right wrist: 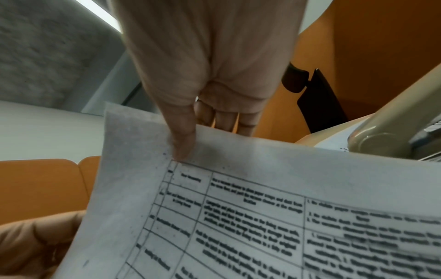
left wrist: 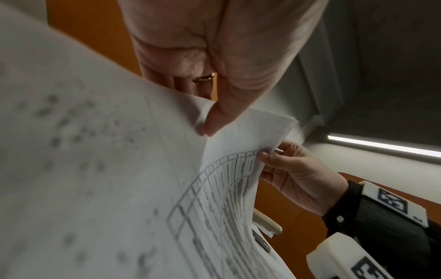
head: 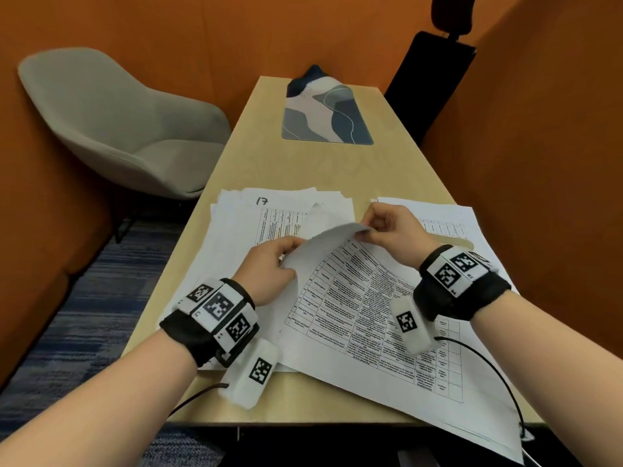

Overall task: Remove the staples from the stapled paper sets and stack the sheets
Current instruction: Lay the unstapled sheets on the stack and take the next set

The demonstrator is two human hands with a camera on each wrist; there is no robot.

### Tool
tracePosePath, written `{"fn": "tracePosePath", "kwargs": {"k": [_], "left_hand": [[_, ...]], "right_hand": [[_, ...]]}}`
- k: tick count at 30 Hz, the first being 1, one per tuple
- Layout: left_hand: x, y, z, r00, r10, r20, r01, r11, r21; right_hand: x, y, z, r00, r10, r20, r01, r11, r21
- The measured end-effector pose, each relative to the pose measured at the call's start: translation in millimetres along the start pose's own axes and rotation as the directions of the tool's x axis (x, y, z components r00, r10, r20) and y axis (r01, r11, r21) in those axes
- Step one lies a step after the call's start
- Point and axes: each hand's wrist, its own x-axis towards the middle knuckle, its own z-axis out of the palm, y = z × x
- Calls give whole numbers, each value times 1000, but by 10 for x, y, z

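Both hands pinch the lifted corner of a paper set over the table.

The left hand (head: 269,269) grips the curled-back top sheet (head: 323,244); the right hand (head: 392,229) pinches the corner of the printed sheets (head: 364,298) beneath, which lie on the table (head: 313,166) between two paper piles. If a staple remains here, pulling apart could tear the corner; none is visible.

head: above, facing down and forward along the table (head: 337,170) | wrist views: close, low, facing upward along each palm | shared: lifted paper set (head: 340,264) corner, frame centre
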Motion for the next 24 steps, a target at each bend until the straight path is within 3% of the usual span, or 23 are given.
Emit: {"fn": "tracePosePath", "kwargs": {"k": [7,12,17,21,24], "left_hand": [[7,63,18,998,-22,-51,18,998,-66],[15,30,27,996,-22,-85,10,990,-142],[4,69,21,993,-16,-113,-2,987,-163],[-31,112,26,990,17,-143,-46,979,-197],[-43,101,27,987,39,-156,-69,980,-188]], "right_hand": [[62,-37,0,999,38,-6,-38,999,12],[12,-142,71,994,2,113,-1,1000,-12],[28,-111,104,997,-29,-67,17,984,-178],[23,-113,149,987,-54,-151,23,980,-197],[0,-107,152,961,-152,-232,97,968,-232]]}}
